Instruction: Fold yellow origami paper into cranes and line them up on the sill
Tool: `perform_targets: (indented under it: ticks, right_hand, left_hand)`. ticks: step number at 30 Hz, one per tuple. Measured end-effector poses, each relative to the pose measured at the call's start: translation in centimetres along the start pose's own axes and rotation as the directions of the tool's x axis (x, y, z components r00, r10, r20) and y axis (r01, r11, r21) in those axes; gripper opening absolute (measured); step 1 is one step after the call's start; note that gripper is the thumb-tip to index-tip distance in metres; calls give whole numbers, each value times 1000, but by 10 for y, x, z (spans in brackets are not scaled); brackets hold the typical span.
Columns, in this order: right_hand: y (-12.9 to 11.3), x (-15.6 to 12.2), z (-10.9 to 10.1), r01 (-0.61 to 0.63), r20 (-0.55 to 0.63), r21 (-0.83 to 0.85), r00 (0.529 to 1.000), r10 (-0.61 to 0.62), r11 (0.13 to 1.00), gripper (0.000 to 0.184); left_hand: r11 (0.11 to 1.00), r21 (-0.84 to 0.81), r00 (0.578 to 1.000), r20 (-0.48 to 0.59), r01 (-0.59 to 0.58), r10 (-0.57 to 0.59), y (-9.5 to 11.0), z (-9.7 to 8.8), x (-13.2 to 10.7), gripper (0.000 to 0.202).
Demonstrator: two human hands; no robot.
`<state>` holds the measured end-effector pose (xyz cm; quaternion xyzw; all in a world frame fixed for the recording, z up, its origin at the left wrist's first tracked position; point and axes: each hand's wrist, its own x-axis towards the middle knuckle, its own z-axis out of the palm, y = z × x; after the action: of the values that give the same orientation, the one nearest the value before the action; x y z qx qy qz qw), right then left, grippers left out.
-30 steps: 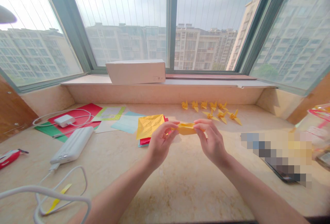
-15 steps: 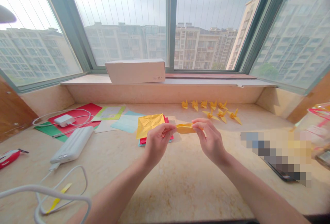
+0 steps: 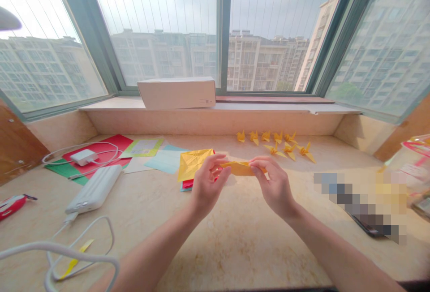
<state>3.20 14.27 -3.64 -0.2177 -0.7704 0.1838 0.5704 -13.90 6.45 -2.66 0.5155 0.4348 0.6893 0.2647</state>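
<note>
A narrow folded piece of yellow origami paper (image 3: 239,169) is held up level over the worktop. My right hand (image 3: 274,181) pinches its right end between thumb and fingers. At its left end, my left hand (image 3: 210,183) has the thumb in front and curled fingers behind; the exact contact is partly hidden. Beside and behind my left hand lies a creased yellow sheet (image 3: 193,163) on a stack of coloured paper, with red and blue edges showing. Several folded yellow paper cranes (image 3: 289,149) stand in two rows beyond my right hand.
On the left are a white power bank (image 3: 96,189), a charger (image 3: 83,156), looping white cables (image 3: 67,251), coloured sheets (image 3: 114,142) and a red-handled tool (image 3: 13,206). A phone (image 3: 369,227), partly blurred out, lies at right near a clear plastic bag (image 3: 408,166). A white box (image 3: 176,95) rests on the sill.
My left hand's fingers have loosened and spread a little, shifting along the paper's left end. The right hand keeps its pinch, nearly unmoved. Everything on the worktop stays as it was.
</note>
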Motion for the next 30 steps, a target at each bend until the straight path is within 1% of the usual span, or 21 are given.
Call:
perform_targets:
  ticks: [2, 3, 5, 6, 9, 11, 13, 15, 18, 20, 22, 25, 27, 30]
  right_hand:
    - [-3, -2, 3, -40, -30, 20, 999, 41, 999, 9]
    - [-4, -4, 4, -62, -35, 37, 997, 63, 997, 9]
    - [-6, -7, 7, -116, -18, 88, 993, 118, 989, 10]
    - [-7, -8, 8, -152, 2, 125, 988, 153, 981, 10]
    - [-7, -9, 11, -280, 63, 229, 960, 272, 932, 14]
    - [-6, -9, 12, -360, 111, 290, 933, 342, 887, 18]
    - [-6, -8, 13, -421, 179, 353, 907, 381, 836, 21]
    - [-6, -8, 14, -461, 240, 403, 887, 394, 791, 23]
    - [-5, -9, 16, -480, 267, 429, 877, 401, 765, 22]
    - [-3, -10, 18, -477, 265, 436, 879, 397, 763, 21]
    - [-2, -10, 18, -467, 256, 431, 884, 392, 772, 21]
    - [-3, -10, 16, -449, 261, 387, 891, 372, 805, 24]
    - [-5, -9, 15, -416, 268, 362, 903, 335, 834, 24]
    - [-11, -8, 12, -333, 243, 320, 934, 262, 887, 19]
  left_hand:
    - [986, -134, 994, 49, 100, -95, 1, 5, -1, 47]
    - [973, -174, 987, 85, 150, -137, 2, 7, -1, 52]
    - [956, -200, 973, 122, 217, -195, 1, 9, -1, 50]
    - [953, -196, 971, 116, 230, -211, 0, 9, 0, 47]
    - [963, -148, 974, 42, 226, -222, -2, 7, 2, 33]
    - [976, -99, 981, 6, 195, -196, -2, 6, 3, 24]
    - [984, -73, 987, -6, 162, -163, -2, 6, 3, 20]
    - [985, -82, 989, 1, 150, -150, -3, 7, 2, 19]
    - [981, -108, 986, 54, 162, -157, -6, 8, 0, 20]
    - [978, -123, 984, 89, 167, -157, -8, 9, -1, 21]
    - [977, -139, 985, 93, 160, -148, -9, 9, -1, 22]
    - [978, -161, 991, 53, 129, -122, -9, 9, -1, 22]
    - [979, -170, 993, 36, 116, -112, -7, 10, -1, 23]
    - [976, -177, 992, 62, 124, -114, -6, 10, -2, 23]
